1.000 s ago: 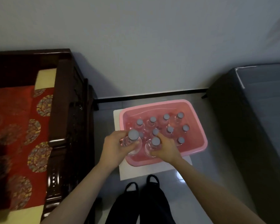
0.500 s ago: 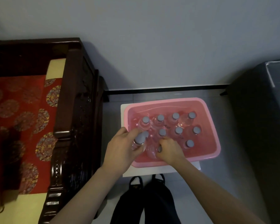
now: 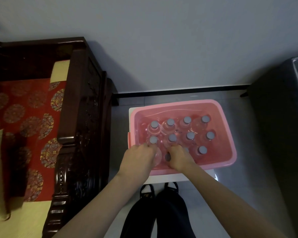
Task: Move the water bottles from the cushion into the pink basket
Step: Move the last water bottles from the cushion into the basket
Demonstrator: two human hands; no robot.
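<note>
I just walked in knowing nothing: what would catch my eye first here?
The pink plastic basket in the middle, packed with upright clear water bottles with grey caps, stands out first. At its near edge the person's left hand and right hand each grip one more bottle. On the left stands a dark carved wooden bench with a red medallion-patterned cushion.

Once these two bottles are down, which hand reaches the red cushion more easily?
Left, likely: the left hand, gripping a bottle at the pink basket's left side, is nearest the red cushion; the right hand would cross the body.
</note>
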